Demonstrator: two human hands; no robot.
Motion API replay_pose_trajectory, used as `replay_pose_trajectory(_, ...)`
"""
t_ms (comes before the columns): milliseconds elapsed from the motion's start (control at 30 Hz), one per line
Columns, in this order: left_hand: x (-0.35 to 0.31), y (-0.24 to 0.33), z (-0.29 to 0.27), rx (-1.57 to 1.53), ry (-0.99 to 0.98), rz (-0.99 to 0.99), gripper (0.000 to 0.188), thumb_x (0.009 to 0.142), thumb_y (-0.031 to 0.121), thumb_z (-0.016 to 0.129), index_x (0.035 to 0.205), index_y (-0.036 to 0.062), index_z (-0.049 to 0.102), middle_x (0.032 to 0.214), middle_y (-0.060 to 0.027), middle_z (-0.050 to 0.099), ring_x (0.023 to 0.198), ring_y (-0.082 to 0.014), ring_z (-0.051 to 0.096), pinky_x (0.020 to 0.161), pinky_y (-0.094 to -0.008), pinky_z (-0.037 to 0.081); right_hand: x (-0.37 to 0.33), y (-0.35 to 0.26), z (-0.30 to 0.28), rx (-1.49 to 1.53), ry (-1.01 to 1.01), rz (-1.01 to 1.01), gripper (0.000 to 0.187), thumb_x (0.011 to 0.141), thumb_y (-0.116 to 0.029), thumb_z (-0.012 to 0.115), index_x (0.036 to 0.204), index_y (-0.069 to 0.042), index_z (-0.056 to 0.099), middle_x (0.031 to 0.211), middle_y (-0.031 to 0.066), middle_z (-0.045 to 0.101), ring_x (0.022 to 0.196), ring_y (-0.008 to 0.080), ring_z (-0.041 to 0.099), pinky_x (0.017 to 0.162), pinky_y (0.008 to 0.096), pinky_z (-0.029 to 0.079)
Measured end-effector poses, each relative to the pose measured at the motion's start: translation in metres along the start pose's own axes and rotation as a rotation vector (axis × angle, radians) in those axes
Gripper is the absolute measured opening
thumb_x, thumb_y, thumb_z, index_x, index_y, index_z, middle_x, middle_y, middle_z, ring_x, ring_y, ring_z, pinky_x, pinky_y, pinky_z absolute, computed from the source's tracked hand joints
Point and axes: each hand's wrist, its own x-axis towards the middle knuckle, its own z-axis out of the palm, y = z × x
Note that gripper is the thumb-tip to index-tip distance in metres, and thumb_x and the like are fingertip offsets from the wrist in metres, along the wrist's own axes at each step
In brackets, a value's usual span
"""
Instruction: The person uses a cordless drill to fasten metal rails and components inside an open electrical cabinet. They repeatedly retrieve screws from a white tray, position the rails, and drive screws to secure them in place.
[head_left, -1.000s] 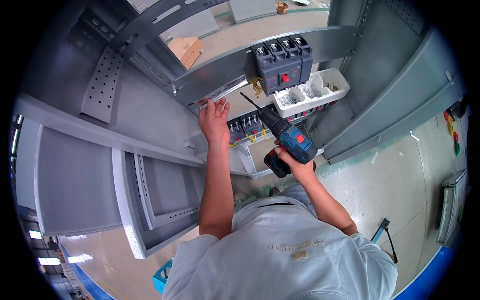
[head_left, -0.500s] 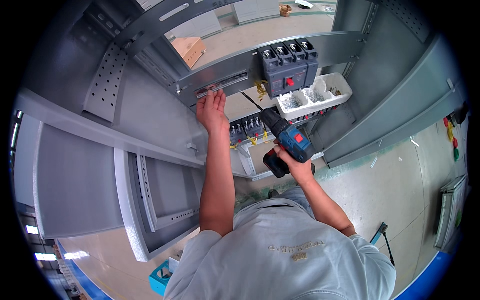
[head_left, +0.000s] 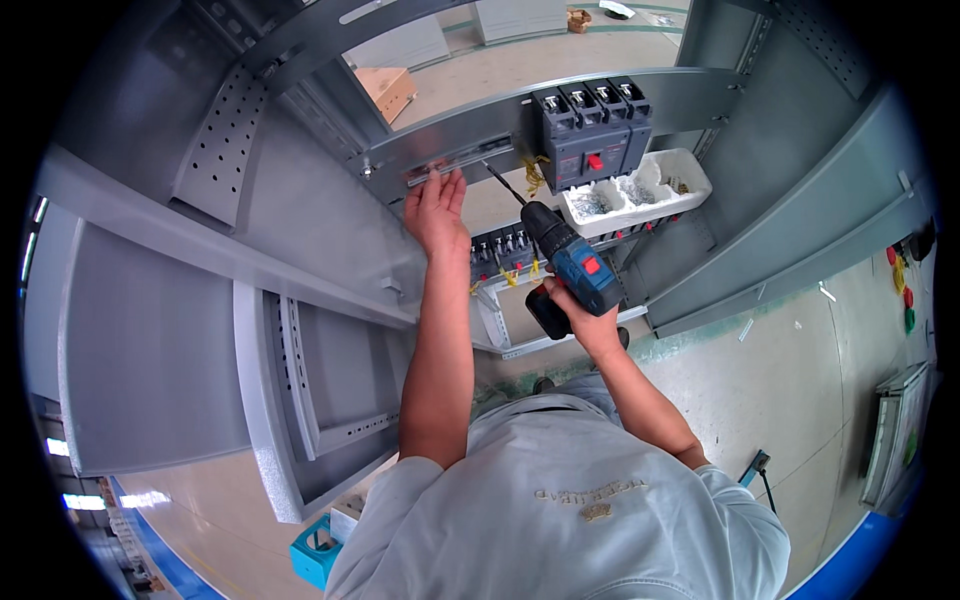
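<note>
My right hand (head_left: pixel 592 322) grips a blue and black cordless drill (head_left: pixel 580 262) by its handle. The drill's long bit points up and to the left, its tip just below the right part of a short metal mounting rail (head_left: pixel 480 152). That rail lies along the grey crossbar (head_left: pixel 400 150) of a metal cabinet. At the rail's left end, my left hand (head_left: pixel 438 212) has its fingers drawn together on the lower edge. What the fingertips may hold besides the rail is hidden. Right of the rail, a grey circuit breaker (head_left: pixel 590 150) with a red switch is fixed on the crossbar.
A white foam tray (head_left: pixel 640 208) of small hardware sits behind the breaker. Smaller breakers (head_left: pixel 500 250) with yellow wires are lower down. Cabinet side panels (head_left: pixel 780 200) stand on both sides. A cardboard box (head_left: pixel 388 92) lies beyond; a turquoise container (head_left: pixel 314 555) is at lower left.
The drill has tilted more upright, and its bit tip has come closer to the rail. My left hand stays at the rail's left end, its fingers drawn closer together. The view has shifted slightly.
</note>
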Motion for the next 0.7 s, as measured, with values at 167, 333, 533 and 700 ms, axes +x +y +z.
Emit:
replay_pose_trajectory(167,0.0018,-0.0027,-0.0021,-0.011,0.009,0.015,0.016,0.095,0.010,0.070,0.103,0.0024,0.058,0.101,-0.0151,0.070,0.095,-0.0292,0.073,0.084,-0.0399,0.063,-0.0011,0.0017,-0.0011,-0.044,-0.018,0.000,0.023,0.084,-0.007,0.080,0.105,-0.001,0.071,0.092,0.0048,0.073,0.085,0.0114,0.068,0.081,0.0303,0.054)
replay_pose_trajectory(333,0.0022,-0.0033,-0.0034,-0.013,0.014,0.015,0.017,0.095,0.010,0.070,0.103,0.0022,0.057,0.099,-0.0149,0.069,0.095,-0.0304,0.073,0.085,-0.0407,0.063,-0.0011,0.0035,-0.0033,-0.068,-0.040,-0.032,0.025,0.087,-0.004,0.077,0.112,-0.001,0.071,0.102,0.0054,0.074,0.092,0.0132,0.069,0.086,0.0316,0.055)
replay_pose_trajectory(533,0.0018,-0.0008,-0.0034,-0.013,0.026,0.031,0.017,0.095,0.010,0.070,0.101,0.0027,0.057,0.100,-0.0152,0.069,0.095,-0.0302,0.073,0.084,-0.0398,0.063,0.0023,-0.0008,-0.0006,-0.050,-0.004,-0.043,0.025,0.083,-0.007,0.080,0.104,-0.001,0.070,0.091,0.0063,0.074,0.082,0.0121,0.067,0.079,0.0295,0.054)
replay_pose_trajectory(700,0.0015,-0.0008,-0.0040,-0.003,0.031,0.032,0.018,0.095,0.011,0.071,0.100,0.0032,0.056,0.101,-0.0159,0.070,0.096,-0.0297,0.073,0.086,-0.0402,0.062,0.0035,0.0004,0.0002,-0.070,-0.011,-0.058,0.030,0.082,-0.006,0.080,0.110,-0.001,0.068,0.094,0.0059,0.074,0.084,0.0117,0.067,0.080,0.0292,0.054)
